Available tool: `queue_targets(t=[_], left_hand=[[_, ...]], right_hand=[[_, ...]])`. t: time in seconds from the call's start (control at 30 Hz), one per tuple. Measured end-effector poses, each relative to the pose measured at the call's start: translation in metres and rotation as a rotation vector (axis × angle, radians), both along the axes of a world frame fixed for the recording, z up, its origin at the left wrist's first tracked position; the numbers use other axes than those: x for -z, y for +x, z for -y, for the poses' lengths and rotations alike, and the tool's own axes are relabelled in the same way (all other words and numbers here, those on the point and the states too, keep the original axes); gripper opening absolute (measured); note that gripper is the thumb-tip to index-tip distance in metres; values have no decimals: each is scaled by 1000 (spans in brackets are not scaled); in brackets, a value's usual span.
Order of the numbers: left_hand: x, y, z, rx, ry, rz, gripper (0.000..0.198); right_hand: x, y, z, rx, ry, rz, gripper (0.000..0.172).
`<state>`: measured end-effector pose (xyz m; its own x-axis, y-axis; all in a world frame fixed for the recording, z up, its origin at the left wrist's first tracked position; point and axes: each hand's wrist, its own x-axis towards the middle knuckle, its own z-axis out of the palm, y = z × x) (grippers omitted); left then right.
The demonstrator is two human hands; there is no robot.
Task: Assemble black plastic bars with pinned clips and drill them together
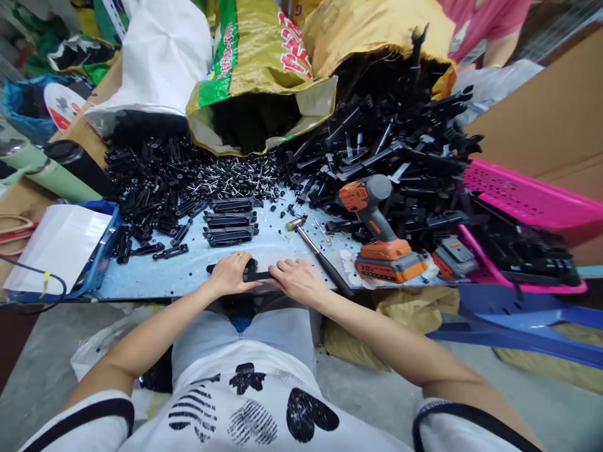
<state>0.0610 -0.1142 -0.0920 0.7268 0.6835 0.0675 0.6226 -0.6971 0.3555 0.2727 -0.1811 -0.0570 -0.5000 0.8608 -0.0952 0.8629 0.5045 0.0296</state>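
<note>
My left hand (233, 274) and my right hand (298, 280) are close together at the table's front edge. Between them lies a black plastic part (257, 275), long and narrow, gripped at either end; my fingers hide much of it. Just beyond my hands, several black assembled bars (230, 229) are lined up in a neat stack. A hammer (320, 257) with a black handle rests to the right of my right hand. Further right stands an orange and grey cordless drill (377, 226) on its battery.
Black parts (155, 182) and small screws (240, 179) are heaped at the back, below a gold-green sack (261, 63). More long black parts (400, 144) pile up at right beside a pink basket (532, 194). A blue tray (101, 263) sits left. Another person (490, 28) is behind the sacks.
</note>
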Motion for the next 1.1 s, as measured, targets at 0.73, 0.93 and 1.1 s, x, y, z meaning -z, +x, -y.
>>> queue_targets(t=[0.73,0.93,1.1], left_hand=[[-26,143,-135,-125,29,-133,28],[-38,49,-86,-209,142,105,28],[-32,-51,-30,-282,67,184,25]], right_hand=[[26,50,-59,282,101,-297,38],[30,37,-150,612,52,-193,31],[27,23,-143,475,73,-426,35]])
